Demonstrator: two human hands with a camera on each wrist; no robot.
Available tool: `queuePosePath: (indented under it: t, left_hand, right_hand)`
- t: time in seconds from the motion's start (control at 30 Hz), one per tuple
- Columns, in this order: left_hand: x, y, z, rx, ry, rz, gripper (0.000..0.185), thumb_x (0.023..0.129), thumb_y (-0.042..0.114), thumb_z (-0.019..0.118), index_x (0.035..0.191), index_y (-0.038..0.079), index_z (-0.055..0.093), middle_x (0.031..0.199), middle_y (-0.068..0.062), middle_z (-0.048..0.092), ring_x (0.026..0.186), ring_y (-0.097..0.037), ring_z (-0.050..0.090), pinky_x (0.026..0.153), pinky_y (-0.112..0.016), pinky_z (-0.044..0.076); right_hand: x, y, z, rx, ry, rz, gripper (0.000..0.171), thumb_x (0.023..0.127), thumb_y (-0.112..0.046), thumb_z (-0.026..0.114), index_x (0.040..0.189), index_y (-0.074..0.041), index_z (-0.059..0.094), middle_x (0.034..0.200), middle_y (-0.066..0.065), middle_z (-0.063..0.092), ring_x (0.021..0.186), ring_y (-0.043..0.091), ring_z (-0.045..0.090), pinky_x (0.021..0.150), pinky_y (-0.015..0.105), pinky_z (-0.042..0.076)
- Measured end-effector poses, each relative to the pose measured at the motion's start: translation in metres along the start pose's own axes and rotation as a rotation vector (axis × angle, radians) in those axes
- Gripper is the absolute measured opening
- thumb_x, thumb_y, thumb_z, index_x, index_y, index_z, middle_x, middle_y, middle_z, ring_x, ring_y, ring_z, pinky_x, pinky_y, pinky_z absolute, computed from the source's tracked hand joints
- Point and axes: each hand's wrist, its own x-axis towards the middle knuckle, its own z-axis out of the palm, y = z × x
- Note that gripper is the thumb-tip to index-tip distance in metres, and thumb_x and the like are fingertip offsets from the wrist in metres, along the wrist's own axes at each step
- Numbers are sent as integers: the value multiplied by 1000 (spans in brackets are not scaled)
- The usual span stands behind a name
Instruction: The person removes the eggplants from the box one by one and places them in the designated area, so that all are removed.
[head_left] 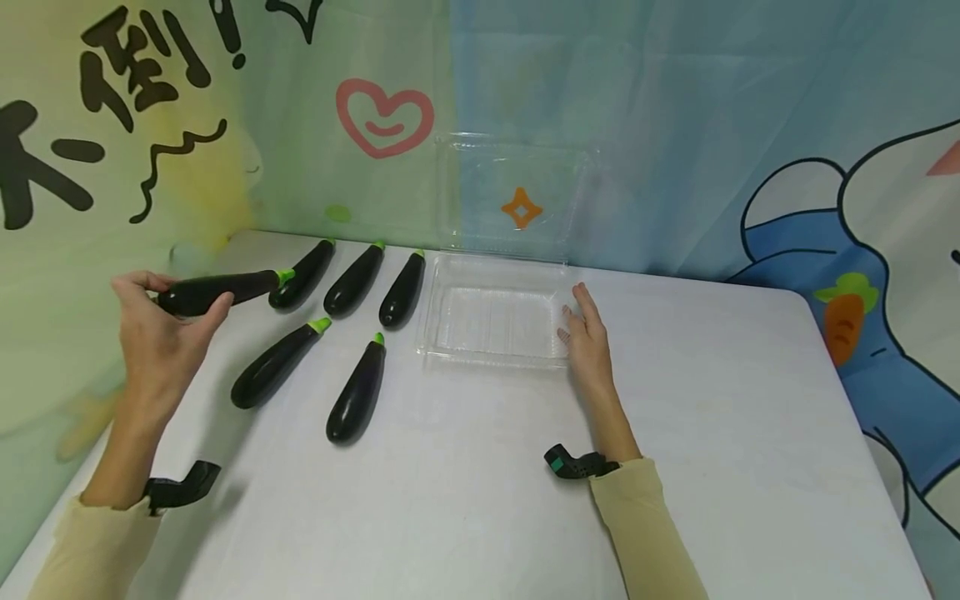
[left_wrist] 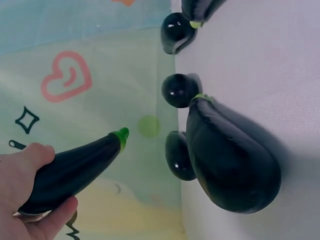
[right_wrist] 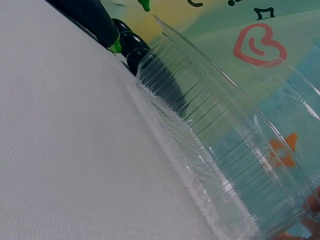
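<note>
My left hand [head_left: 161, 333] grips a dark eggplant [head_left: 217, 292] by its thick end, with the green stem pointing right. In the left wrist view that held eggplant [left_wrist: 75, 170] is off the table, fingers and thumb around its base. Several more eggplants lie on the table below and to the right of it, among them one [head_left: 277, 364] at the front left and one [head_left: 357, 392] nearer the middle. At the right side of a clear plastic clamshell box [head_left: 495, 360], my right hand [head_left: 588, 346] touches its wall with fingers extended. The box's lid [head_left: 517, 167] stands raised at the back.
A white cloth covers the table [head_left: 450, 483]. Behind it hangs a printed curtain [head_left: 660, 125], close to the table's back edge and the raised lid. Three eggplants lie in a back row, the rightmost eggplant [head_left: 402, 290] just left of the box.
</note>
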Motion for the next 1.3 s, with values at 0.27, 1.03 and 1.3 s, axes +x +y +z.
queuePosePath:
  t: [0.27, 1.03, 1.3]
  left_hand:
    - [-3, -7, 8, 38, -28, 123, 45, 72, 6, 79, 97, -10, 45, 94, -15, 41, 88, -23, 41, 73, -24, 30]
    - [-8, -14, 12, -40, -119, 182, 30, 72, 1, 75, 102, 1, 72, 101, -26, 41, 93, 5, 25, 68, -34, 21]
    - [-10, -15, 16, -83, -132, 265, 34, 70, 0, 76, 105, 1, 74, 101, -17, 51, 97, -10, 43, 73, -27, 20]
  right_hand:
    - [-1, 0, -1, 19, -8, -4, 52, 105, -21, 34, 156, -15, 21, 164, -10, 10, 149, 22, 23, 113, 44, 37]
    - [0, 2, 0, -10, 10, -11, 52, 105, -21, 34, 155, -13, 23, 165, -6, 12, 149, 22, 24, 112, 43, 39]
    - [0, 1, -1, 3, 2, -9, 52, 105, -21, 33, 155, -13, 22, 164, -7, 11, 149, 22, 24, 112, 43, 38]
